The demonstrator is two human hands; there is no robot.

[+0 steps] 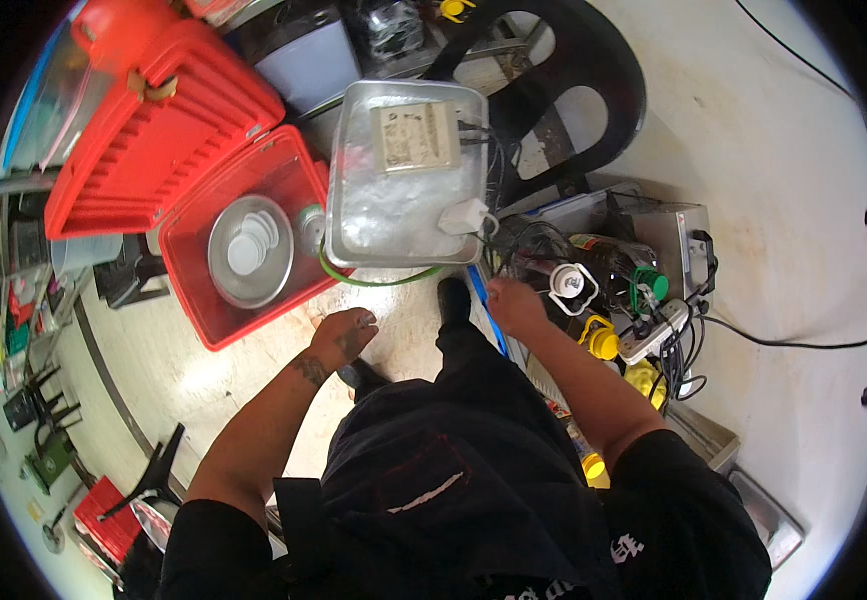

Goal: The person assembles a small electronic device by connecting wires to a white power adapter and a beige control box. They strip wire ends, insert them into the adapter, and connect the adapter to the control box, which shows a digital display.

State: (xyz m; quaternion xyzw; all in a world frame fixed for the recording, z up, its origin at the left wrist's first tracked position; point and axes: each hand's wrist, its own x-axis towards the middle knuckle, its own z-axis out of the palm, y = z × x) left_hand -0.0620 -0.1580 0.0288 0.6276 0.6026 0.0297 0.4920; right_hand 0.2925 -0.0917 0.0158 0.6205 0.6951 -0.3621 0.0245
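Note:
My left hand (344,338) hovers by the near right side of a red cooler box (216,335). Its fingers are bent together; whatever small thing they may hold is not clear. Inside the box a metal bowl (226,268) holds several white round pieces (246,252). My right hand (516,308) is curled beside the near right corner of a metal tray (384,215), close to the bottles, and its grip is hidden. On the tray lie a beige box-shaped device (417,137) with cables and a white plug adapter (465,216). A green curved rim (379,282) shows below the tray.
The cooler's red lid (169,140) stands open at the far left. A black plastic chair (594,80) is behind the tray. To the right are a dark bottle with a green cap (660,287), yellow-capped bottles (604,343), a power strip (654,335) and tangled black cables (682,375).

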